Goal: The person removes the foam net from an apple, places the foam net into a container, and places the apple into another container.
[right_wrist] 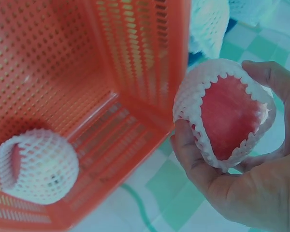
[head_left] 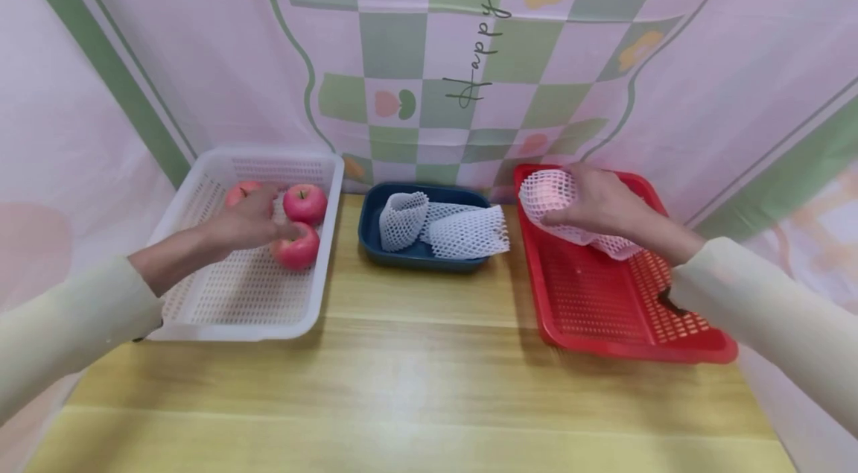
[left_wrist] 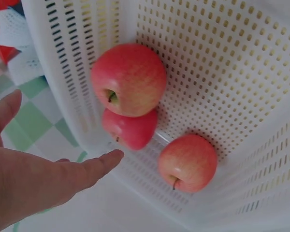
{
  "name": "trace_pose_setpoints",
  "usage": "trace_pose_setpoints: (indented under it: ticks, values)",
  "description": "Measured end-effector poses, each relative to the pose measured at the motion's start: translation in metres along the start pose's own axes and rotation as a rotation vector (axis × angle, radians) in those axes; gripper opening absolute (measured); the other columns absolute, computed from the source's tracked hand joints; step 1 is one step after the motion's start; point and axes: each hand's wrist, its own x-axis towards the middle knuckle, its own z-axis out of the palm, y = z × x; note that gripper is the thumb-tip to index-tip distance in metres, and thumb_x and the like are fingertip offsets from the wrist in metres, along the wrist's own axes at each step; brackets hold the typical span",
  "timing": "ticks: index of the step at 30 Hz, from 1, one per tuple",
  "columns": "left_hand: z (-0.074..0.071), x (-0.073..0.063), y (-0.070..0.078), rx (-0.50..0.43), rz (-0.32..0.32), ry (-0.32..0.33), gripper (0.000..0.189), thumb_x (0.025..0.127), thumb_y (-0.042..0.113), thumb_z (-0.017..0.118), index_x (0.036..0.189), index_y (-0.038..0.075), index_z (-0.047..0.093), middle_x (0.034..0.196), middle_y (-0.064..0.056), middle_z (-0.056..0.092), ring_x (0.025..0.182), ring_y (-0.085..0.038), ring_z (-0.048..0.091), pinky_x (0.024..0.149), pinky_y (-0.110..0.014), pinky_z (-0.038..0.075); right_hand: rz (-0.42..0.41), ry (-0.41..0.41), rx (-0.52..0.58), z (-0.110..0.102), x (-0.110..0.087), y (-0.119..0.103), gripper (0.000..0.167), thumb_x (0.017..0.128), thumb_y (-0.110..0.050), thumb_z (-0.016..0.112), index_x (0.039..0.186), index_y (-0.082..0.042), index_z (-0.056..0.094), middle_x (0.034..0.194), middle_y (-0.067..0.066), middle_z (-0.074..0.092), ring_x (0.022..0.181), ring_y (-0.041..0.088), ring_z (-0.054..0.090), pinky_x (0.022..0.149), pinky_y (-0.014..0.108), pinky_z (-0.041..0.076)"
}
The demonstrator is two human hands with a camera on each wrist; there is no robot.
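Observation:
Over the white basket [head_left: 326,257], my left hand [head_left: 241,223] reaches with extended fingers. Three red apples lie inside: one apple [left_wrist: 129,79] overlaps a second apple [left_wrist: 130,129] in the left wrist view, and a third apple [left_wrist: 188,163] sits apart. In that view the fingers show a gap from the fruit and hold nothing. My right hand [head_left: 606,205] grips an apple [right_wrist: 232,116] in a white foam net, its red skin showing through the net's opening. It is held at the far left corner of the red basket [head_left: 541,294]. Another netted apple [right_wrist: 41,166] lies inside that basket.
Between the baskets stands a dark blue tray [head_left: 415,264] with white foam nets [head_left: 469,232] in it, one overhanging its right edge. All stand on a wooden table [head_left: 429,383]. A patterned curtain [head_left: 395,45] hangs close behind them.

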Motion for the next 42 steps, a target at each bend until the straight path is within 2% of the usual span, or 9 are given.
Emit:
trace_pose_setpoints:
  ticks: [9,10,12,14,17,19,20,30,42]
  values:
    - [0.01,-0.011,0.009,-0.03,0.092,-0.014,0.09,0.098,0.022,0.075,0.164,-0.003,0.019,0.16,-0.029,0.037,0.142,-0.045,0.039,0.117,-0.071,0.036,-0.098,0.0,0.017,0.008,-0.02,-0.036,0.094,0.076,-0.041,0.094,0.147,-0.001,0.047,0.133,0.021,0.061,0.118,0.039,0.06,0.09,0.059,0.061]
    - [0.012,-0.011,0.01,-0.037,0.105,-0.01,0.089,0.098,0.021,0.076,0.164,-0.004,0.021,0.156,-0.028,0.04,0.139,-0.044,0.041,0.116,-0.069,0.038,-0.109,-0.001,0.015,0.01,-0.023,-0.04,0.096,0.076,-0.039,0.094,0.149,-0.001,0.046,0.135,0.022,0.061,0.119,0.039,0.06,0.091,0.06,0.061]
    - [0.016,-0.011,0.012,-0.055,0.126,-0.006,0.082,0.097,0.019,0.077,0.16,-0.003,0.028,0.131,-0.029,0.054,0.117,-0.041,0.053,0.111,-0.062,0.045,-0.13,-0.005,0.015,0.013,-0.028,-0.048,0.097,0.075,-0.038,0.095,0.151,-0.001,0.046,0.137,0.021,0.06,0.12,0.039,0.059,0.092,0.06,0.061]
    - [0.019,-0.012,0.015,-0.043,0.123,-0.007,0.083,0.096,0.021,0.078,0.159,-0.001,0.029,0.127,-0.028,0.054,0.113,-0.039,0.053,0.11,-0.059,0.046,-0.155,-0.008,0.017,0.017,-0.032,-0.055,0.098,0.075,-0.037,0.094,0.152,-0.001,0.046,0.139,0.021,0.059,0.122,0.039,0.059,0.095,0.061,0.059]
    - [0.024,-0.014,0.02,-0.024,0.108,-0.026,0.089,0.096,0.027,0.078,0.163,0.002,0.025,0.139,-0.03,0.051,0.123,-0.041,0.052,0.115,-0.062,0.042,-0.188,-0.015,0.029,0.024,-0.04,-0.063,0.095,0.074,-0.036,0.095,0.15,-0.003,0.049,0.138,0.019,0.061,0.119,0.036,0.059,0.095,0.059,0.059]
    - [0.027,-0.016,0.023,-0.008,0.105,-0.032,0.098,0.095,0.03,0.079,0.166,0.001,0.017,0.164,-0.027,0.032,0.147,-0.042,0.036,0.122,-0.067,0.031,-0.21,-0.016,0.03,0.028,-0.044,-0.068,0.092,0.073,-0.035,0.095,0.148,-0.005,0.05,0.135,0.018,0.062,0.117,0.034,0.06,0.095,0.058,0.059]
    - [0.028,-0.017,0.024,-0.01,0.106,-0.038,0.099,0.095,0.03,0.079,0.167,0.002,0.017,0.168,-0.027,0.028,0.151,-0.044,0.032,0.123,-0.069,0.028,-0.219,-0.017,0.035,0.031,-0.047,-0.069,0.092,0.073,-0.035,0.095,0.148,-0.005,0.051,0.135,0.017,0.062,0.116,0.033,0.06,0.095,0.056,0.06]
    - [0.042,-0.024,0.033,0.005,0.128,-0.02,0.09,0.096,0.026,0.078,0.165,0.001,0.025,0.162,-0.032,0.038,0.15,-0.05,0.036,0.123,-0.069,0.03,-0.307,-0.028,0.051,0.059,-0.064,-0.079,0.095,0.07,-0.032,0.096,0.149,-0.005,0.05,0.14,0.016,0.06,0.12,0.031,0.06,0.096,0.054,0.06]
    - [0.059,-0.033,0.038,0.02,0.192,-0.055,0.088,0.097,0.031,0.078,0.165,0.004,0.028,0.165,-0.025,0.037,0.15,-0.047,0.037,0.121,-0.068,0.034,-0.361,-0.072,0.08,0.09,-0.074,-0.089,0.095,0.069,-0.028,0.098,0.15,-0.009,0.05,0.134,0.011,0.062,0.116,0.025,0.062,0.093,0.047,0.062]
